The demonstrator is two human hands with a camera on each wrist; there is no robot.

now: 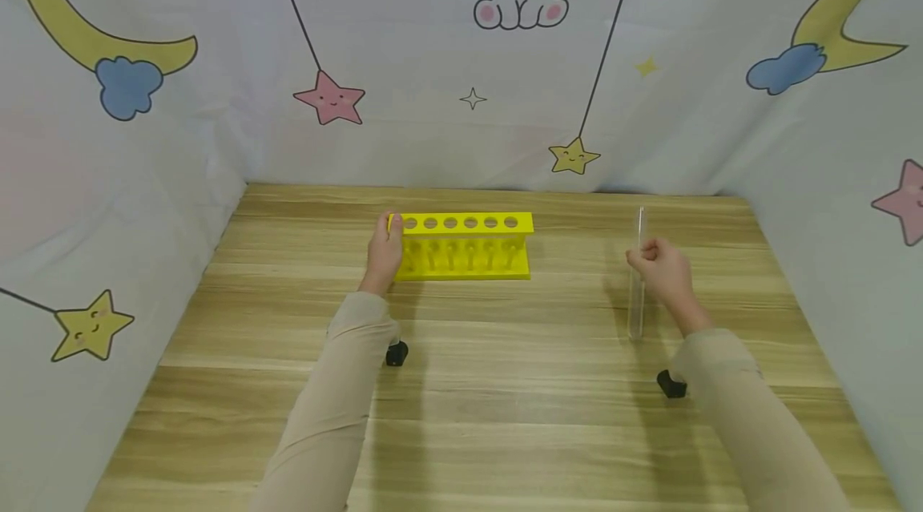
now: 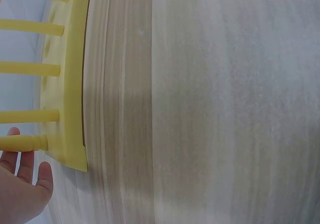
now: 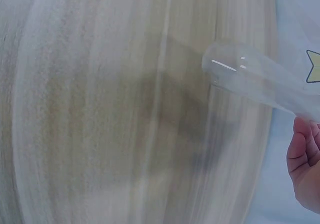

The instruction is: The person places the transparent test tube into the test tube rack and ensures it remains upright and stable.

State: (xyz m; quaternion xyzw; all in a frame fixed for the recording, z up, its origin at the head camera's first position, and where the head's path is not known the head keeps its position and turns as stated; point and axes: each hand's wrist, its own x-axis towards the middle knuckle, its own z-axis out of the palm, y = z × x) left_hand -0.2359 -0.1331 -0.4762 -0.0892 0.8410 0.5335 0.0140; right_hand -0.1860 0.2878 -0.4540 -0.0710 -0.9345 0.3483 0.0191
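A yellow test tube rack (image 1: 465,231) stands on the wooden table, with a row of several round holes along its top and pegs below. My left hand (image 1: 384,251) grips its left end, the thumb at the front; the left wrist view shows the fingers of that hand (image 2: 22,184) around the end post of the rack (image 2: 74,93). To the right, my right hand (image 1: 665,276) pinches a clear test tube (image 1: 636,312) around its upper part. The tube hangs nearly upright, its rounded closed end (image 3: 225,66) pointing down. No tube shows in the rack's holes.
A wood-grain tabletop (image 1: 519,400) lies under both hands. White cloth (image 1: 418,39) printed with stars, moons and a bear hangs along the back and both sides. A small black device (image 1: 396,353) shows at the left wrist, another (image 1: 671,384) at the right.
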